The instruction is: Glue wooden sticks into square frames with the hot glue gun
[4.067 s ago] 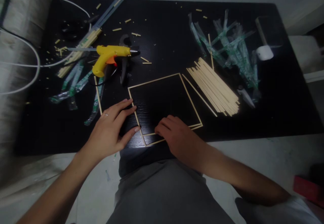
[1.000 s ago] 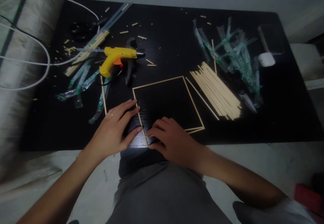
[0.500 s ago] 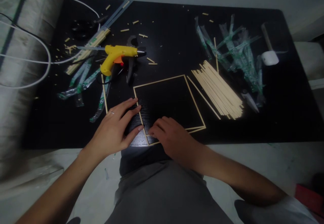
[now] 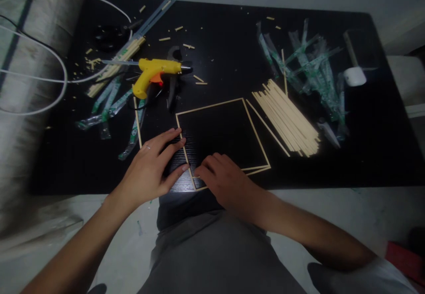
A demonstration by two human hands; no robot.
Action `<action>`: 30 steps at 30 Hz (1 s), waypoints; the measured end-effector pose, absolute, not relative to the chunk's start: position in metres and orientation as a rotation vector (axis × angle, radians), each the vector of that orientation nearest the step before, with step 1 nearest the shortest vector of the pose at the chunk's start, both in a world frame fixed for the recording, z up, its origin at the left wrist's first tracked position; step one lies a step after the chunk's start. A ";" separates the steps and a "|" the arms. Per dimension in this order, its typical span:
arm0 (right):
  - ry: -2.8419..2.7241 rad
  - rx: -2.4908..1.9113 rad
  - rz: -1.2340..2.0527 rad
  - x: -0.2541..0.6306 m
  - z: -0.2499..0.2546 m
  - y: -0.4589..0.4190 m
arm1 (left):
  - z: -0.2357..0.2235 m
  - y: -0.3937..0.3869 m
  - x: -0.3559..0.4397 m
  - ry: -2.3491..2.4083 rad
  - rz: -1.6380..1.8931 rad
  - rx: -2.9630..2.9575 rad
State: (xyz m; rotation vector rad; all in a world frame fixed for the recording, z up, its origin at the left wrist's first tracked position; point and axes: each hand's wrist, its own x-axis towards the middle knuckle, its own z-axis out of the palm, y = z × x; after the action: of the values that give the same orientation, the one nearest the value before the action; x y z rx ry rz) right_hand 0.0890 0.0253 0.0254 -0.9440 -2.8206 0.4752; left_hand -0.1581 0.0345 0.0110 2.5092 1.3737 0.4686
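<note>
A thin wooden-stick frame (image 4: 210, 106) lies flat on the black table in front of me. My left hand (image 4: 146, 165) rests with fingers spread, its fingertips and thumb on the frame's left side. Near the front, an extra wooden stick (image 4: 249, 169) lies just inside the frame's front side, the two meeting at the right corner and parting toward the left. My right hand (image 4: 229, 181) is curled over that stick, thumb and fingers pinching close to its left end. The palm hides the middle of both front sticks.
A yellow glue gun (image 4: 161, 67) sits on a black stand behind the frame. Right of it lies a pile of wooden sticks (image 4: 285, 119), with plastic wrappers (image 4: 318, 68) and a white case (image 4: 355, 76) beyond. Black-handled scissors (image 4: 109, 37) and white cable (image 4: 63, 75) are at left.
My right hand has slid left along the front stick since the earliest frame. Its thumb reached the front left corner a second ago, then drew back in. My left hand stays on the left side.
</note>
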 end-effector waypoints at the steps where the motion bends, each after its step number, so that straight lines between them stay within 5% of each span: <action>1: -2.817 -0.948 0.468 0.089 0.025 0.025 | 0.011 0.035 -0.158 1.373 0.464 2.509; 30: -2.752 -0.955 0.608 0.092 0.024 0.027 | 0.009 0.035 -0.159 1.362 0.488 2.491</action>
State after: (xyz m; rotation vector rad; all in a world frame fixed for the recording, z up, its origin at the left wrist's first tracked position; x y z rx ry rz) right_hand 0.0918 0.0273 0.0237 -0.9552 -2.7525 0.6078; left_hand -0.1593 0.0350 0.0090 2.4907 1.3618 0.4881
